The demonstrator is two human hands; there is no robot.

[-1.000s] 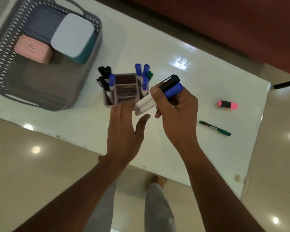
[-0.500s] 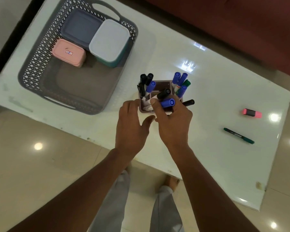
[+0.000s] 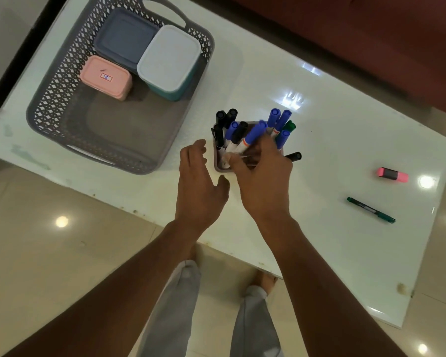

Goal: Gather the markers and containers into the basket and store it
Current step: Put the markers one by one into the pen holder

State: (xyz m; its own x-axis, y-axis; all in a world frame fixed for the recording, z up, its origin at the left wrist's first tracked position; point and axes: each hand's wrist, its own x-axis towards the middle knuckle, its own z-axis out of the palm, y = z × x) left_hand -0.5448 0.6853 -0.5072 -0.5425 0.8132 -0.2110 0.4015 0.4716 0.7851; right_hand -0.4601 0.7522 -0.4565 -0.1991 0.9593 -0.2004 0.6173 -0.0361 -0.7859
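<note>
A grey lattice basket [image 3: 49, 99] at the table's left holds a pink container [image 3: 104, 77], a blue-grey container [image 3: 125, 39] and a white-lidded teal container [image 3: 169, 56]. To its right stands a mauve marker holder [image 3: 220, 167] stuffed with blue, black and green markers. My right hand [image 3: 264, 181] is over the holder, fingers closed on the lower ends of a blue marker [image 3: 252, 136] and a black marker [image 3: 238, 134] that lean into it. Another black marker [image 3: 295, 156] pokes out past that hand. My left hand [image 3: 198, 186] hovers open beside the holder's near-left corner.
A pink highlighter [image 3: 393, 174] and a green pen [image 3: 370, 210] lie loose on the white table [image 3: 319, 112] to the right. A dark red sofa [image 3: 371, 34] runs behind the table. My legs stand at the near edge on a tiled floor.
My right hand came down from above the table and lowered the blue and black markers into the holder. My left hand stayed beside the holder. The view shifted, showing more of the basket.
</note>
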